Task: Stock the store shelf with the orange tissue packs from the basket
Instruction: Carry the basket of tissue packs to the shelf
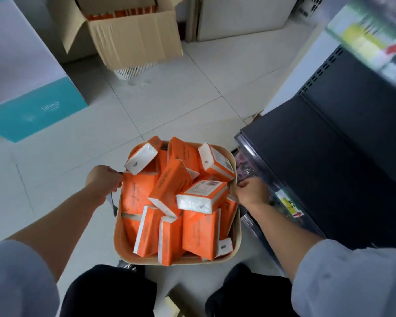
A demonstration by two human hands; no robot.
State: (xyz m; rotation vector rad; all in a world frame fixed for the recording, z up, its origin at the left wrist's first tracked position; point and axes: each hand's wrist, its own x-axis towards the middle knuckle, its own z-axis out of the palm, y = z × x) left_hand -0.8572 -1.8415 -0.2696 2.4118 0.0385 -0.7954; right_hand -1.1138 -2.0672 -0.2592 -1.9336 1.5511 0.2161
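Head view, looking down. A beige basket (122, 244) sits between the person's forearms, above the tiled floor (169, 99) and just beside the front edge of a dark store shelf (329, 168). The orange tissue packs (169, 188) all lie in the basket, heaped loosely at mixed angles, some showing white ends. The left hand (104, 179) is curled at the basket's left rim, gripping it where a dark handle (113, 203) hangs. The right hand (249, 191) is curled over the right rim, gripping the basket there. A yellow price label (288, 205) sits on the shelf edge near the right hand. Farther off, an open cardboard box (135, 42) shows more orange packaging inside. A teal-and-white box (32, 110) stands at left.
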